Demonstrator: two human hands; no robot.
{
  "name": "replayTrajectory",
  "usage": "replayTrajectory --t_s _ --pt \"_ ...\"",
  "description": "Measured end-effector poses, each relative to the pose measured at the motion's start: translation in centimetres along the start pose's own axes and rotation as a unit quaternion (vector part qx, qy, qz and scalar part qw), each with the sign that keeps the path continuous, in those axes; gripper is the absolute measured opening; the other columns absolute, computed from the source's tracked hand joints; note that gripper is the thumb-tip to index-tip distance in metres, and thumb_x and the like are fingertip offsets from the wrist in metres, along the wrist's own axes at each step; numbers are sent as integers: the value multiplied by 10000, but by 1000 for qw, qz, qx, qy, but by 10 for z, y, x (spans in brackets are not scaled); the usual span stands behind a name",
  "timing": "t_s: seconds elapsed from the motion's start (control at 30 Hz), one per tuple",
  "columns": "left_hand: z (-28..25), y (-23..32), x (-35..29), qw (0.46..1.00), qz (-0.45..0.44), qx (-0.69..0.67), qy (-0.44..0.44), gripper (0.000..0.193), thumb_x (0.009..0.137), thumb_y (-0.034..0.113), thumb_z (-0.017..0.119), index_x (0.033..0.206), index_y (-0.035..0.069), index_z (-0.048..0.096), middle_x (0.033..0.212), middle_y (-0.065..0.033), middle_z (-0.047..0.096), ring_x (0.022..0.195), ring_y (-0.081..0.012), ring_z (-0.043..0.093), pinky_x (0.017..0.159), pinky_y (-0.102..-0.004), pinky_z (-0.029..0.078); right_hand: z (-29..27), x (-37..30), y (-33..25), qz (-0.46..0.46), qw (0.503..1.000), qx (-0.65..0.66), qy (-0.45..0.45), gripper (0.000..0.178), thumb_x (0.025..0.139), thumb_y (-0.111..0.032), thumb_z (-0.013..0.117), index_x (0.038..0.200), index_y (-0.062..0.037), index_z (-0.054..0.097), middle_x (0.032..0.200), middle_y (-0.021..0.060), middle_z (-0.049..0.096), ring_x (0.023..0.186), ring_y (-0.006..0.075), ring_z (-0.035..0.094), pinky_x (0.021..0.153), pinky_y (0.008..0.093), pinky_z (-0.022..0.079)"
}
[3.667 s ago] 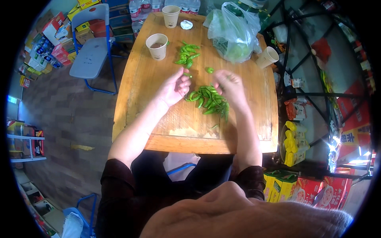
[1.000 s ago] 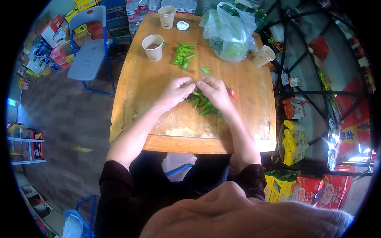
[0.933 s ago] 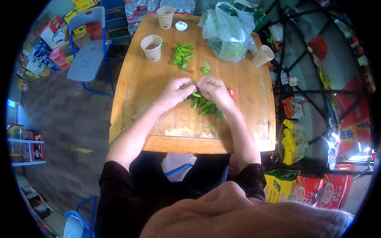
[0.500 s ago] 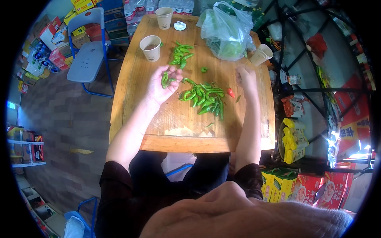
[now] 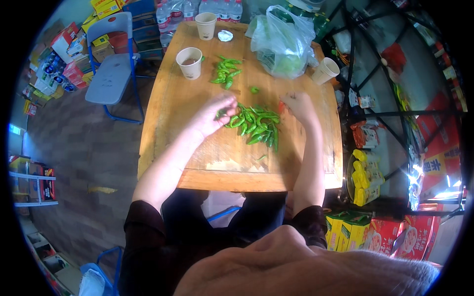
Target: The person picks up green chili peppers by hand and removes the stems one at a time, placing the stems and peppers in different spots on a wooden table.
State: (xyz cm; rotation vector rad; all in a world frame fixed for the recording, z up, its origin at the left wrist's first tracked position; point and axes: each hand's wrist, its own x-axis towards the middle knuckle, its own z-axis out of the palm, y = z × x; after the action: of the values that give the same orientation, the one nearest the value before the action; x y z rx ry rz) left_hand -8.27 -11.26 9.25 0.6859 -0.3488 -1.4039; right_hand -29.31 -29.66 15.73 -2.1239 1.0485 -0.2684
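Note:
On the wooden table (image 5: 197, 153), a pile of green chili peppers (image 5: 256, 124) lies between my two hands. My left hand (image 5: 213, 116) is curled at the pile's left edge, with a bit of green showing inside its fingers; most of what it holds is hidden by the hand. To the right of the pile, my right hand (image 5: 299, 106) has its fingertips closed on a red chili pepper (image 5: 282, 107), only partly visible. A smaller group of green chili peppers (image 5: 226, 70) sits farther back, and a single green piece (image 5: 255, 90) lies between the two groups.
Paper cups (image 5: 189, 63) stand at the back left, beside a crumpled white wad (image 5: 225, 35). A clear plastic bag (image 5: 284, 44) of greens and stacked cups (image 5: 325, 71) occupy the back right. A folding chair (image 5: 112, 74) is left of the table; a black rack (image 5: 380, 114) stands right.
My left hand has turned over and moved right, down to the pile. My right hand has come left and down to the red chili pepper, which has shifted slightly with its fingertips.

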Motion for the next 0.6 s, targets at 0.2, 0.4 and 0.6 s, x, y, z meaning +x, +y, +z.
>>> replayTrajectory --t_s 0.2,0.4,0.6 --pt "13 -13 -8 995 -38 53 -75 275 864 218 693 1036 86 524 888 -15 573 620 -49 465 454 -166 311 53 -25 -48 -89 958 274 -2 205 911 -171 609 786 -20 671 607 -66 508 560 20 411 501 211 334" --pt "13 -16 -8 997 9 67 -38 208 904 186 642 1053 109 520 920 -18 557 636 -53 447 457 -151 304 74 -27 -51 -89 954 286 3 196 919 -158 598 796 -12 644 637 -49 508 589 32 429 507 213 347" --pt "9 -12 -7 998 -24 7 -49 130 914 129 620 1008 81 544 868 -15 549 616 -44 443 457 -147 317 84 -26 -50 -108 949 291 -46 222 935 -174 582 779 -17 599 618 -43 488 551 36 413 485 214 336"
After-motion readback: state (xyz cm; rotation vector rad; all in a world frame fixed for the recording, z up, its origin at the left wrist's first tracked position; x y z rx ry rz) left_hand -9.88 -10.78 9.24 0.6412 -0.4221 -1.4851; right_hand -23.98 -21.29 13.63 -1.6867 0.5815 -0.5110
